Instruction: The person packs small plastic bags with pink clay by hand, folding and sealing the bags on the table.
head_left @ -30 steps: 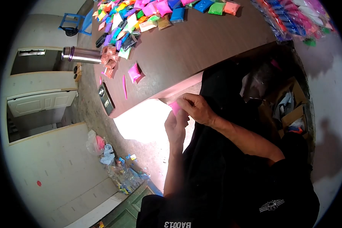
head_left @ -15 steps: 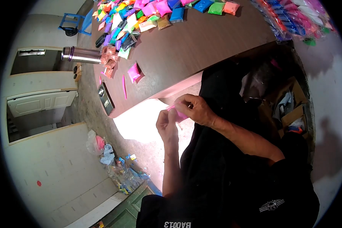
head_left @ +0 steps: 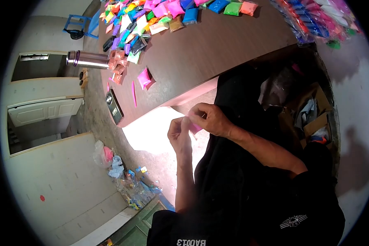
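In front of my lap, just off the table edge, my two hands meet over a small bright pink packet [head_left: 196,128]. My right hand [head_left: 212,119] pinches its upper part between thumb and fingers. My left hand [head_left: 179,133] is closed, thumb and index fingertip pressed together at the packet's near side; how much it grips is hidden. On the table, closest to the hands, lie another pink packet [head_left: 144,78], a thin pink stick-like piece [head_left: 134,94] and a dark phone [head_left: 114,107].
Many coloured packets [head_left: 151,16] cover the far part of the brown table [head_left: 192,49]. A steel flask [head_left: 88,59] lies near orange-brown packets [head_left: 118,61]. Bagged packets [head_left: 311,18] lie at the right. Cardboard boxes [head_left: 315,123] stand below, and plastic litter [head_left: 135,190] lies on the floor.
The fingertips have shifted slightly around the pink packet, and less of it shows between the hands. Things on the table stay where they were.
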The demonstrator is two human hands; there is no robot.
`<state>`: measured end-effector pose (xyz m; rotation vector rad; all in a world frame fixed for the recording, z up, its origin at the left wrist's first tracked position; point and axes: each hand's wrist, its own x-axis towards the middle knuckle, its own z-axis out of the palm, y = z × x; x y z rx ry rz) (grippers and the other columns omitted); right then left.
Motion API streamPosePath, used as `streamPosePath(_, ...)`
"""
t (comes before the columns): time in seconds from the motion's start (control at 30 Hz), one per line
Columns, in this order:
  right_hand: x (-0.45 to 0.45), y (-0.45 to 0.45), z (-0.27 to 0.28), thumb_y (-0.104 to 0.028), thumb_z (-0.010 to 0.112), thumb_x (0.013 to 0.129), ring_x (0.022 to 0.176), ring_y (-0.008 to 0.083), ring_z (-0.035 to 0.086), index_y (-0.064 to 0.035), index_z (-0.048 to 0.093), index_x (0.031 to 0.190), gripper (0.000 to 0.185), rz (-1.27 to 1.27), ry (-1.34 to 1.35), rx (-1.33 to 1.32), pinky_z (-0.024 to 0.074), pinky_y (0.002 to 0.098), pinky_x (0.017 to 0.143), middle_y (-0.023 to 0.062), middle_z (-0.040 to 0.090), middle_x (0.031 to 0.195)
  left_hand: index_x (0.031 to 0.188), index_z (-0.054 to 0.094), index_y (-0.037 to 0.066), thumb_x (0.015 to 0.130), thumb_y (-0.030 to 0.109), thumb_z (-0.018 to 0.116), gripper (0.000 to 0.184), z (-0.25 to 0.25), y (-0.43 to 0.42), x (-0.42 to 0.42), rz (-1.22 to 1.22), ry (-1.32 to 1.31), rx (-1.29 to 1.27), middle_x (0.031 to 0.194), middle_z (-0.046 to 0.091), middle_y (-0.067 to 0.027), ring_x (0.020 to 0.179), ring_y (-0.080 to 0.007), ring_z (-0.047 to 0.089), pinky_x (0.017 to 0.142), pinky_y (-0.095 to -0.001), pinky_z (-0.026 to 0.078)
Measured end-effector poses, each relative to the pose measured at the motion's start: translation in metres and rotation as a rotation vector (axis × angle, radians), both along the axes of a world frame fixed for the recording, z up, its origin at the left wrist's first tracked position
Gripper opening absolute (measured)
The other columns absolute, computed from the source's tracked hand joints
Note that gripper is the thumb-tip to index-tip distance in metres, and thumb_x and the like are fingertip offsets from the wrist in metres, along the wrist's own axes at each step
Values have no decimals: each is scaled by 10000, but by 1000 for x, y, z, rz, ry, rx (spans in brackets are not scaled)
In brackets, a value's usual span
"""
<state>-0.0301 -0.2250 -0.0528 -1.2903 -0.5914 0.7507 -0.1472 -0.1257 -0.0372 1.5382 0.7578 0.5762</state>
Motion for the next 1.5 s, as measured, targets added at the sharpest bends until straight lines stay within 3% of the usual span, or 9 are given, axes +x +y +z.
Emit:
streamPosePath(0.07, 1, 0, 1, -116, 650, 952, 761, 152, 642, 16, 677, 958, 135, 6, 8, -9, 542, 285, 714, 89, 675, 840, 932, 648, 12, 1008, 125, 630, 137, 3, -2, 1, 13, -27, -36, 807, 654, 8, 743, -39, 565, 678, -192, 446)
streamPosePath(0.5, -1, 2, -8, -142, 645, 966, 748, 155, 635, 11, 668, 952, 155, -54, 20, 31, 535, 302, 697, 94, 674, 855, 1009, 688, -9, 997, 166, 653, 179, -2, -2, -1, -41, 85, -116, 853, 671, 12, 775, -49, 570, 720, -207, 435)
streamPosePath(0.8, -1, 2, -10, -165, 660, 961, 774, 175, 660, 10, 689, 1004, 183, -60, -46, 35, 546, 305, 726, 107, 689, 892, 1043, 695, -5, 1002, 170, 641, 188, -1, 2, -3, -55, 58, -121, 839, 656, 11, 744, -46, 551, 652, -208, 431)
streamPosePath(0.87, -2, 2, -12, -166, 660, 961, 780, 174, 661, 13, 690, 1011, 188, -72, -42, 34, 548, 305, 729, 108, 690, 893, 1174, 664, -27, 1018, 217, 627, 292, 0, -1, -2, -65, 104, -182, 984, 686, -50, 864, -107, 613, 779, -267, 487)
streamPosePath(0.97, -2, 1, -7, -169, 658, 963, 793, 175, 662, 19, 687, 1011, 196, -70, 74, 42, 551, 308, 735, 111, 690, 889, 1235, 645, -41, 1019, 211, 623, 332, -7, 0, -8, -110, 127, -201, 1038, 693, -68, 895, -127, 631, 816, -286, 503)
streamPosePath(1.2, -1, 1, -5, -184, 663, 966, 787, 171, 665, 18, 707, 1026, 215, -18, 0, 19, 549, 294, 717, 109, 697, 906, 1229, 646, -44, 1022, 215, 619, 333, -3, 2, -5, -126, 43, -117, 1034, 697, -73, 899, -125, 636, 799, -282, 515)
streamPosePath(1.37, -2, 2, -15, -194, 667, 967, 786, 162, 664, 21, 712, 1024, 227, -39, 35, 60, 549, 292, 714, 102, 701, 898, 1194, 659, -44, 1019, 199, 615, 303, -2, 2, -7, -166, 78, -237, 978, 693, -69, 859, -128, 631, 755, -277, 507)
streamPosePath(1.43, 0, 2, -11, -152, 660, 951, 783, 94, 618, 3, 700, 954, 161, -77, 99, 35, 509, 264, 706, 43, 681, 891, 1187, 662, -44, 1018, 197, 615, 298, -5, -1, -7, -160, 99, -227, 962, 691, -65, 840, -125, 621, 740, -276, 499)
streamPosePath(1.5, 0, 2, -9, -159, 661, 952, 776, 91, 613, 4, 700, 959, 167, -66, 101, 33, 508, 263, 701, 39, 678, 882, 1180, 664, -44, 1018, 196, 615, 294, -6, -1, -7, -153, 120, -215, 945, 689, -61, 821, -122, 611, 726, -276, 490)
